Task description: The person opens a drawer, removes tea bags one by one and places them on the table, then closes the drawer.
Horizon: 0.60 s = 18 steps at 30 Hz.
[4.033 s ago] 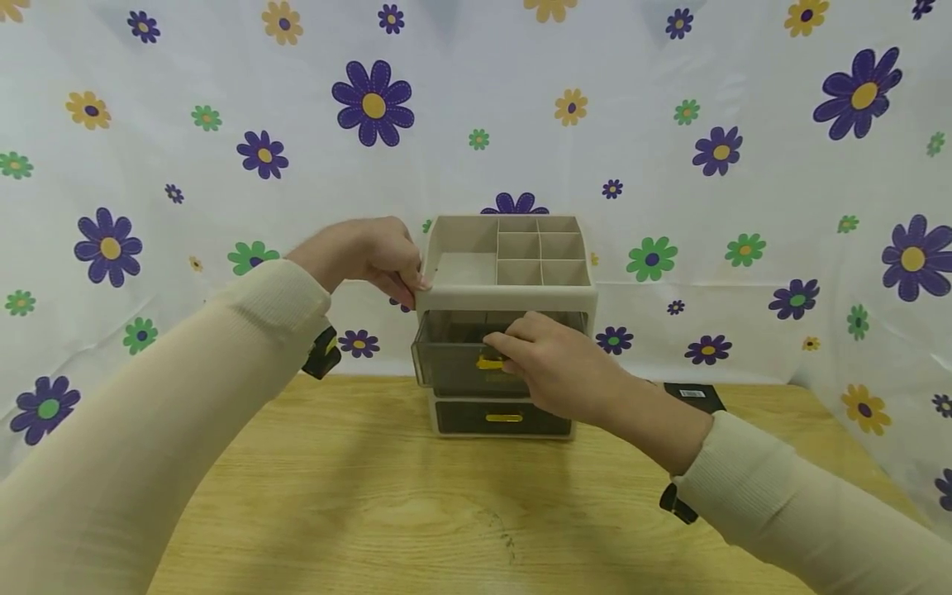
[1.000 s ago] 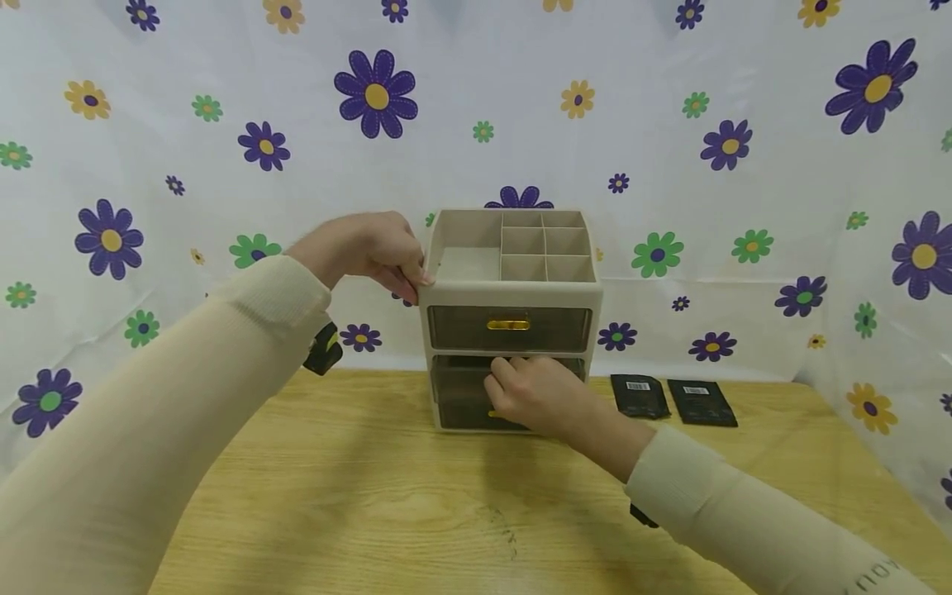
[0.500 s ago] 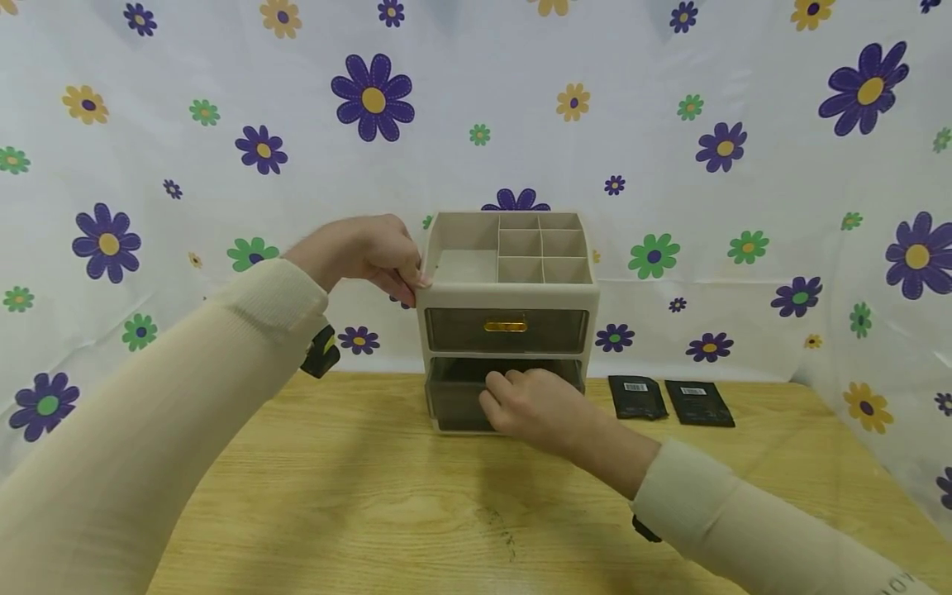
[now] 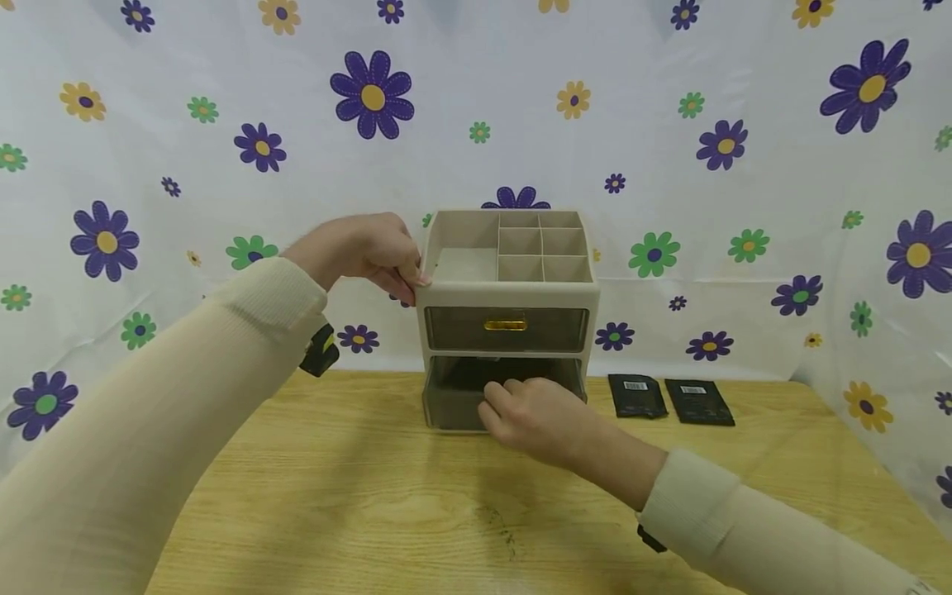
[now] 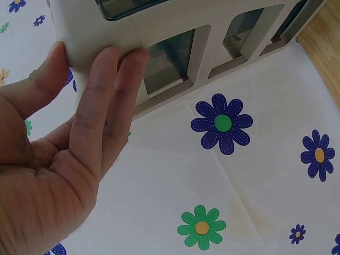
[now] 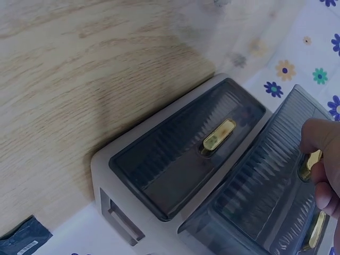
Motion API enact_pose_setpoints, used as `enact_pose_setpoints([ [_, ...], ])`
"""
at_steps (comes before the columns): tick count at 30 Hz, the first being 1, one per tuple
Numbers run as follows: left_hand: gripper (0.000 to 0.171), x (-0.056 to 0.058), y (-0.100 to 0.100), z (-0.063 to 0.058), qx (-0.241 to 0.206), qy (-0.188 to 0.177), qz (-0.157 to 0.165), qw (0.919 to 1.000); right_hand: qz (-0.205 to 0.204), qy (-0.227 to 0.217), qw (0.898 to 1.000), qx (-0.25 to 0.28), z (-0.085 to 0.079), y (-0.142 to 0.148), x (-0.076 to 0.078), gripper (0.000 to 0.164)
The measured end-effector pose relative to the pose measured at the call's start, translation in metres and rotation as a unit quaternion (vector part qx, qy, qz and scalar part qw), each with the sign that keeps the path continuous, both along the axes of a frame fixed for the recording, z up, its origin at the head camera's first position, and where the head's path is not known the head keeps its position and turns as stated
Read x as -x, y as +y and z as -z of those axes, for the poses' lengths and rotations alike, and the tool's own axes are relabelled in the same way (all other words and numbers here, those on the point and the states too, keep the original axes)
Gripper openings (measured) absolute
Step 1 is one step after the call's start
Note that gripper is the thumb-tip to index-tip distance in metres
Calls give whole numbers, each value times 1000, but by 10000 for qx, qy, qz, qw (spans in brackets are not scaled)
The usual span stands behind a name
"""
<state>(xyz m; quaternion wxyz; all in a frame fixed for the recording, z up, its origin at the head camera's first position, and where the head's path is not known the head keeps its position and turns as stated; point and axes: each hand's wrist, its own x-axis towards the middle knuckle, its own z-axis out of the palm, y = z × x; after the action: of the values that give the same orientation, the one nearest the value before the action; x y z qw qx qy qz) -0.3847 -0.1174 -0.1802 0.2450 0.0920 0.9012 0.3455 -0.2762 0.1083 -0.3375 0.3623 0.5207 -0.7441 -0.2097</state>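
A beige desk organizer (image 4: 513, 292) with smoky see-through drawers stands on the table, a divided tray on top. My left hand (image 4: 381, 252) holds its upper left corner. In the left wrist view the thumb is at one edge, and the fingers (image 5: 98, 90) lie against the side wall. My right hand (image 4: 543, 420) pinches the gold handle (image 6: 314, 158) of the middle drawer (image 4: 451, 408), which sticks out from the frame. The top drawer (image 4: 454, 330) sits flush. From the head the bottom drawer is hidden; the right wrist view shows that bottom drawer (image 6: 175, 159) pushed in.
Two flat black packets, one (image 4: 638, 397) nearer the organizer and one (image 4: 699, 403) further right, lie on the wooden table (image 4: 335, 512). A white flower-print cloth (image 4: 461, 74) hangs right behind the organizer.
The top drawer, partly out four seconds ago, is now in. My right hand has gone down to the middle drawer's handle and drawn that drawer towards me. The left hand stays put.
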Motion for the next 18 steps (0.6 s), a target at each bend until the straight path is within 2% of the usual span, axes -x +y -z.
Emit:
enact_pose_setpoints([
  [6, 32, 1, 0, 0, -17, -47, -25, 10000, -21, 32, 9999, -114, -2, -1, -9, 7],
  [18, 32, 1, 1, 0, 10, -28, -41, 10000, -326, 166, 9993, -107, -1, -2, -21, 8],
])
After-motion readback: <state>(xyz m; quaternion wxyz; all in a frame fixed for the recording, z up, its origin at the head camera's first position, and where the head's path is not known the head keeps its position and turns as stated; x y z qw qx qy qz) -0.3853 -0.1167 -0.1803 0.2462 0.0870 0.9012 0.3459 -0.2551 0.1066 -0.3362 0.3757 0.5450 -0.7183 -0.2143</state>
